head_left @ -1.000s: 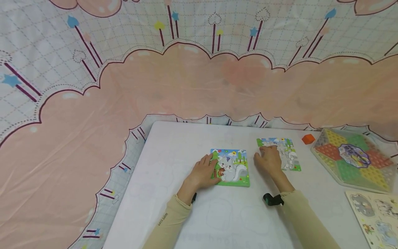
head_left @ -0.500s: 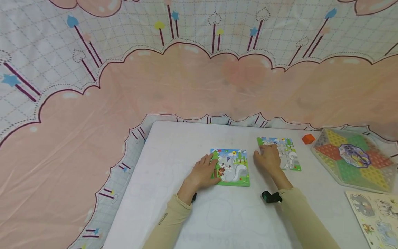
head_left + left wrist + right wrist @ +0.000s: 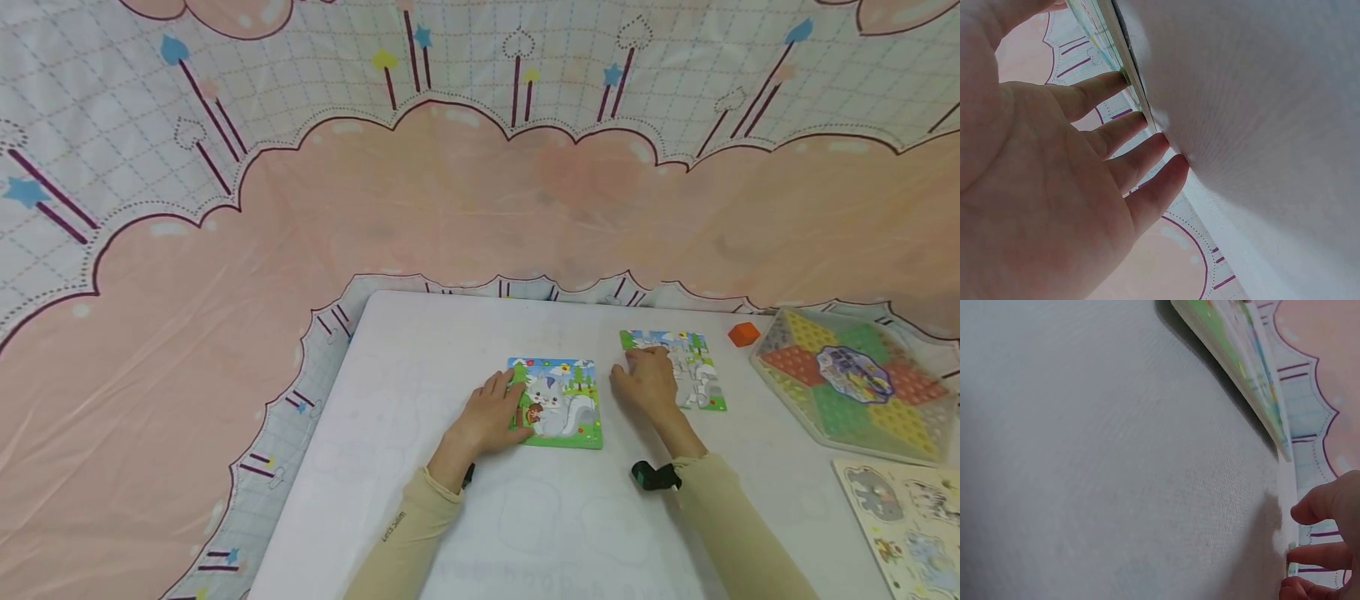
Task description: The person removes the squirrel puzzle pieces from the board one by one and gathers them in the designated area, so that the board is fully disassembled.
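A square puzzle board (image 3: 561,408) with a white squirrel picture lies on the table. My left hand (image 3: 480,421) rests along its left side, thumb near the front edge. In the left wrist view, the extended fingers of that hand (image 3: 1041,181) touch the edge of the board (image 3: 1094,25) and the tabletop. To the right lies a second picture puzzle (image 3: 697,375) of similar size. My right hand (image 3: 648,383) covers its left part, fingertips on it. The right wrist view shows that hand's thumb (image 3: 1316,505) apart from the fingers, which touch a green edge (image 3: 1292,550).
An orange block (image 3: 744,335) sits near the table's far edge. Right of it lies a clear case (image 3: 795,408) with coloured pieces. A wooden animal puzzle board (image 3: 855,500) is at the front right. Patterned cloth (image 3: 465,208) hangs behind the white table (image 3: 525,533).
The right hand and wrist have shifted very slightly left since one second ago. The left hand and both puzzles look the same.
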The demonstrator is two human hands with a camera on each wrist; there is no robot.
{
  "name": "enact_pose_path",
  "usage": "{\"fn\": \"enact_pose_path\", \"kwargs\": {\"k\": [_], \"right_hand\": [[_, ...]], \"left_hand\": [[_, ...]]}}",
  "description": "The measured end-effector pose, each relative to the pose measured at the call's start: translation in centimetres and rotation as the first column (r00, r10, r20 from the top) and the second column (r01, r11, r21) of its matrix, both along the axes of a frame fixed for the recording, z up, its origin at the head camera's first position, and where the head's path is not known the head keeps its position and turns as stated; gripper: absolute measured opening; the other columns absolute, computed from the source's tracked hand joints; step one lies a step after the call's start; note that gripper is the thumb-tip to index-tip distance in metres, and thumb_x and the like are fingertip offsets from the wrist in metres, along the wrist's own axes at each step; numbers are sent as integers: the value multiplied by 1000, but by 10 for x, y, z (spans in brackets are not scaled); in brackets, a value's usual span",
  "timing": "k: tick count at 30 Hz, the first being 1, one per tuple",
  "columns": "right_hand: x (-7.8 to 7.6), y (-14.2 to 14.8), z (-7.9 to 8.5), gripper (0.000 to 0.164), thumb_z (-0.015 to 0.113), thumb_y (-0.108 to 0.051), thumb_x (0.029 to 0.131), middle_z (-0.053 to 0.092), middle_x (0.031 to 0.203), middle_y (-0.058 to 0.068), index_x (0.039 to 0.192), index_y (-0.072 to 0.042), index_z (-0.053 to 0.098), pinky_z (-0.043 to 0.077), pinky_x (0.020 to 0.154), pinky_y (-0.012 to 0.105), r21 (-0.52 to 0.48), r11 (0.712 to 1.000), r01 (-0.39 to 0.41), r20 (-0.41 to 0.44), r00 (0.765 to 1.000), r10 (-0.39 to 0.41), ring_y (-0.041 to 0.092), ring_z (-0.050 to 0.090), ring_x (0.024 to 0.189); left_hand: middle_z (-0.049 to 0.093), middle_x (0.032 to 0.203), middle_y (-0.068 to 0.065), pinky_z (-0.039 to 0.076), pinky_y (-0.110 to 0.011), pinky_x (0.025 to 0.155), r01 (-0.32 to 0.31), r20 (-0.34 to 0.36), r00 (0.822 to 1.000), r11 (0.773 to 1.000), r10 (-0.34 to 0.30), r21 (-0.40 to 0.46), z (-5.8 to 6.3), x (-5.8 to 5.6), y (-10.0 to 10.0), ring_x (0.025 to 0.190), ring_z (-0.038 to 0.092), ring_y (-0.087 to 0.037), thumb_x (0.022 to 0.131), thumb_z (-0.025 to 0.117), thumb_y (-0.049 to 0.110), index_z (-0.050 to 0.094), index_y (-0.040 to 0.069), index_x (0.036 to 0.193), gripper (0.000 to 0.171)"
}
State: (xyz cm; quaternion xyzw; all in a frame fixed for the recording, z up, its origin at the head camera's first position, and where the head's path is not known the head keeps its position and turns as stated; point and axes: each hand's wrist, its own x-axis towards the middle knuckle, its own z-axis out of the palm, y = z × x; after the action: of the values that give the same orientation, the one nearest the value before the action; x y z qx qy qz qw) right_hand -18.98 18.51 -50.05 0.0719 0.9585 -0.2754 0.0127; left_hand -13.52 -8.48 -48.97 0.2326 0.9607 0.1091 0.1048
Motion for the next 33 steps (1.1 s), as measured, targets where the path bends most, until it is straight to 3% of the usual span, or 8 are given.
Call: {"fn": "enact_pose_path", "kwargs": {"k": [15, 19, 22, 25, 29, 33], "right_hand": [[-2, 6, -3, 50, 58, -23, 91, 43, 127, 33, 129, 10, 58, 40, 95, 59, -17, 1000, -6, 4, 1000, 6, 47, 44, 116], [-1, 5, -4, 46, 58, -24, 93, 46, 125, 30, 127, 6, 60, 44, 88, 55, -79, 997, -5, -72, 997, -1, 43, 51, 109], [2, 0, -2, 39, 61, -21, 94, 54, 116, 25, 122, 5, 62, 47, 82, 50, -151, 984, -92, -168, 984, 66, 38, 57, 99], [7, -10, 3, 31, 64, -15, 94, 62, 103, 19, 117, 6, 64, 50, 80, 46, -191, 950, -246, -217, 955, 203, 33, 60, 93], [12, -27, 7, 27, 69, -12, 92, 63, 91, 12, 112, 6, 67, 51, 75, 39, -195, 894, -403, -207, 908, 365, 26, 60, 83], [17, -44, 7, 28, 72, -15, 89, 61, 87, 7, 110, 4, 69, 49, 70, 34, -168, 855, -490, -143, 870, 471, 19, 56, 77]], "left_hand": [[28, 156, -21, 35, -50, 109, 4, 2, 1000, 1000, -4, -6, 0, -1, 1, 143, 29, -39, 92, 66, 46, 41, 4, 147, 74], [27, 156, -20, 35, -50, 109, 3, 4, 1000, 1000, -3, -8, -1, -2, 1, 143, 28, -39, 92, 66, 47, 41, 4, 147, 74], [27, 157, -20, 34, -50, 110, 2, 9, 1000, 1000, -2, -10, -2, -3, 1, 143, 27, -39, 92, 65, 48, 40, 4, 148, 75], [26, 157, -20, 34, -50, 110, 0, 13, 1000, 1000, 0, -7, -3, -4, 0, 143, 27, -39, 91, 66, 48, 40, 4, 148, 76], [26, 158, -20, 33, -49, 111, -4, 23, 1000, 1000, 4, -6, -3, -4, 0, 144, 26, -38, 92, 65, 48, 38, 3, 149, 78], [26, 157, -20, 33, -49, 111, -9, 33, 999, 1000, 9, -9, -1, -3, 0, 144, 27, -37, 91, 66, 47, 34, -1, 150, 83]]}}
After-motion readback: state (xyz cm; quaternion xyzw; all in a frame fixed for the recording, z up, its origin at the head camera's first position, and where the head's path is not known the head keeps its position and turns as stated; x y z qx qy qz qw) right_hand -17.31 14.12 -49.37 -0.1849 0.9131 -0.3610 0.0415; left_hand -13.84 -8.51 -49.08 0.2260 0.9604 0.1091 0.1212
